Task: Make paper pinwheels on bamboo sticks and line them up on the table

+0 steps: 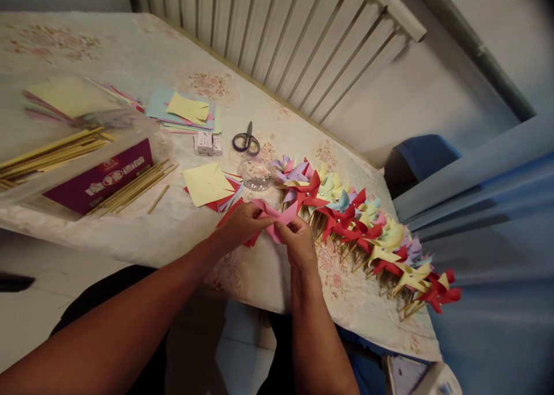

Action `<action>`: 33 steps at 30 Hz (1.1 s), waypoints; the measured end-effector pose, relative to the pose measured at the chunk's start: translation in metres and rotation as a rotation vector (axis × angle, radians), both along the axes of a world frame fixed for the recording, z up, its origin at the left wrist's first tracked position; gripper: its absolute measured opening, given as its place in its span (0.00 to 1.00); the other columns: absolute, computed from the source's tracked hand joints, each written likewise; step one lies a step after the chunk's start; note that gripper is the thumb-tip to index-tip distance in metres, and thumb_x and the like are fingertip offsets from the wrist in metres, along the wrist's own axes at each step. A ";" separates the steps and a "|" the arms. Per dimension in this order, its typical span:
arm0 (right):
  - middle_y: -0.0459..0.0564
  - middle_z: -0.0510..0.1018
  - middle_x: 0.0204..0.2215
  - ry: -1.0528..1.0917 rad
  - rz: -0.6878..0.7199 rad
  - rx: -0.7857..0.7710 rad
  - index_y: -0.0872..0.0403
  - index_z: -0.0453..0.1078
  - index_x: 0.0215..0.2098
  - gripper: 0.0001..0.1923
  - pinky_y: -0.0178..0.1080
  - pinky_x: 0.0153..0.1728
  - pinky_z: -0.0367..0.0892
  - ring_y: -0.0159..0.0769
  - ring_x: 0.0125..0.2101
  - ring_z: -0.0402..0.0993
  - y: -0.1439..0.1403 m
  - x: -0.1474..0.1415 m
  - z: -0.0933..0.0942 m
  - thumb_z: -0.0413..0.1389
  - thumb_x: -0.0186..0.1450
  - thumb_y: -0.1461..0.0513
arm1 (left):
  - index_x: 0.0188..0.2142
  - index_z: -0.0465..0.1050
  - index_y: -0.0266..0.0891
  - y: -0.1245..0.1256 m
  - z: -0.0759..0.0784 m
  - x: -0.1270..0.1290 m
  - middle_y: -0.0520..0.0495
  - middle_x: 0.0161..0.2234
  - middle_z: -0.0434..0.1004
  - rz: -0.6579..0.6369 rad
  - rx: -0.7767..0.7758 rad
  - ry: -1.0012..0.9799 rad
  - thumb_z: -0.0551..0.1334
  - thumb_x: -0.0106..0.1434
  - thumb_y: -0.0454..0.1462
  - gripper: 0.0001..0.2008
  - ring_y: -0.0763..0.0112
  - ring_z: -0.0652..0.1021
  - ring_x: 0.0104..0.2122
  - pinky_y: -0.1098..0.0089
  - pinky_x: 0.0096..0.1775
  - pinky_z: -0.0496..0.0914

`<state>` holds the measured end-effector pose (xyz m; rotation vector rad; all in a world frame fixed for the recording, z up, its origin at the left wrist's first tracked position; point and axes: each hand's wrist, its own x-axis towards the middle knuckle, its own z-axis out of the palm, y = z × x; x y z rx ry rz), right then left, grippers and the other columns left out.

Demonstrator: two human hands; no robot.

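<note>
A table under a pale floral cloth (142,55) carries a long row of finished paper pinwheels (363,222) right of the hands, metal scissors (246,139) beyond them, and wooden sticks (134,188) and coloured paper squares (186,111) far left.

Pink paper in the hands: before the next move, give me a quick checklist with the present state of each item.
1. Pink paper gripped by both the left hand and the right hand: ok.
2. Paper held over the table edge, not dropped: ok.
3. Dish of small pins close behind the hands: ok.
4. Wooden sticks lying beside the purple box, on the left-hand side: ok.
5. Row of finished pinwheels lying apart from the hands: not ok, its near end touches the pink paper.
6. Paper's folds neat and centred: cannot tell, fingers cover them.
</note>
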<state>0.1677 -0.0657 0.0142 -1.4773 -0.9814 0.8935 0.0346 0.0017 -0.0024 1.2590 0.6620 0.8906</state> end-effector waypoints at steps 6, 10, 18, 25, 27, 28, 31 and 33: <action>0.44 0.77 0.26 -0.014 0.003 0.005 0.55 0.77 0.31 0.12 0.33 0.28 0.63 0.30 0.25 0.67 -0.001 0.001 -0.002 0.63 0.53 0.55 | 0.29 0.75 0.37 0.001 -0.003 -0.001 0.56 0.19 0.66 0.004 -0.012 0.044 0.68 0.53 0.41 0.09 0.75 0.70 0.19 0.75 0.22 0.61; 0.45 0.77 0.26 -0.004 0.024 0.012 0.54 0.77 0.33 0.15 0.34 0.29 0.64 0.31 0.26 0.68 -0.001 0.002 0.000 0.64 0.53 0.53 | 0.28 0.73 0.37 0.003 0.003 -0.003 0.54 0.21 0.70 -0.017 -0.050 -0.005 0.69 0.51 0.41 0.10 0.74 0.71 0.22 0.74 0.24 0.64; 0.43 0.74 0.25 -0.022 -0.097 0.080 0.53 0.74 0.30 0.13 0.34 0.31 0.63 0.31 0.26 0.67 -0.002 0.006 0.006 0.63 0.56 0.52 | 0.28 0.72 0.35 0.016 0.012 -0.021 0.52 0.23 0.74 0.075 -0.360 -0.238 0.72 0.48 0.41 0.14 0.74 0.72 0.22 0.73 0.26 0.66; 0.42 0.73 0.23 -0.087 -0.064 0.018 0.54 0.73 0.29 0.10 0.33 0.28 0.60 0.30 0.24 0.65 -0.004 -0.002 -0.007 0.60 0.57 0.55 | 0.25 0.70 0.35 0.029 0.011 -0.032 0.52 0.22 0.73 0.168 -0.416 -0.351 0.70 0.48 0.37 0.10 0.76 0.71 0.21 0.74 0.26 0.67; 0.41 0.71 0.22 -0.160 -0.067 -0.012 0.54 0.72 0.28 0.09 0.33 0.27 0.59 0.30 0.23 0.64 -0.007 -0.008 -0.016 0.59 0.57 0.56 | 0.25 0.70 0.35 0.031 0.011 -0.034 0.51 0.23 0.73 0.177 -0.411 -0.392 0.70 0.48 0.36 0.10 0.77 0.72 0.23 0.74 0.28 0.68; 0.41 0.70 0.21 -0.209 -0.071 -0.022 0.54 0.72 0.28 0.08 0.33 0.27 0.59 0.30 0.23 0.63 -0.010 -0.011 -0.021 0.58 0.57 0.57 | 0.25 0.71 0.34 0.031 0.011 -0.034 0.51 0.23 0.73 0.183 -0.408 -0.415 0.70 0.47 0.35 0.10 0.77 0.72 0.24 0.75 0.29 0.68; 0.41 0.69 0.21 -0.390 -0.075 -0.013 0.54 0.72 0.27 0.08 0.33 0.28 0.59 0.30 0.24 0.63 -0.017 -0.019 -0.038 0.55 0.59 0.59 | 0.26 0.73 0.33 0.032 0.013 -0.035 0.52 0.23 0.74 0.195 -0.408 -0.472 0.73 0.45 0.34 0.11 0.77 0.73 0.25 0.75 0.32 0.69; 0.42 0.71 0.23 -0.515 -0.079 0.026 0.54 0.72 0.27 0.08 0.34 0.30 0.60 0.31 0.25 0.65 -0.022 -0.024 -0.047 0.54 0.61 0.61 | 0.27 0.74 0.33 0.032 0.014 -0.036 0.52 0.24 0.75 0.199 -0.418 -0.504 0.73 0.45 0.34 0.11 0.77 0.73 0.25 0.75 0.33 0.69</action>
